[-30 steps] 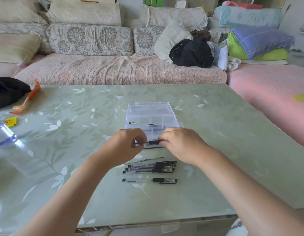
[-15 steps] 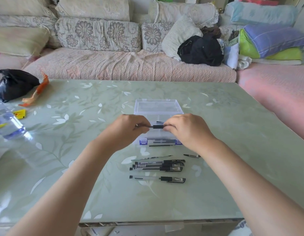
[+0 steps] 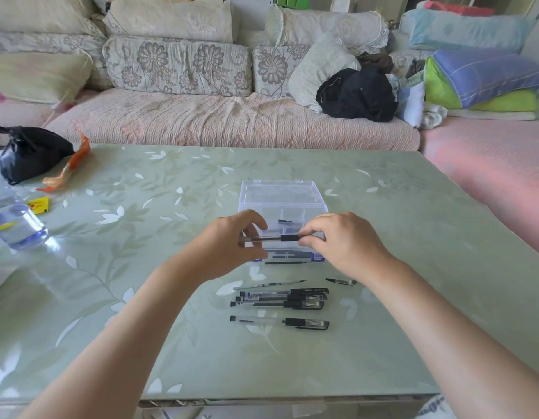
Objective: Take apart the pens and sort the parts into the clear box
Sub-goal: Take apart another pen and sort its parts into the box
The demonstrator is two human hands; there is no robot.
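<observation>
While a pen is pinched at each end by the left hand and right hand above the clear box, a slip is risked. If it is pulled unevenly, small parts could be flung onto the desk.

Bright, soft daylight; glare on the glossy table, wide-angle bending at the edges.

Capped pens on the table: four were lying
Held pen: there was one
Refill beside them: one
Cap nearby: one
Clear box: one
Bottle: one
</observation>
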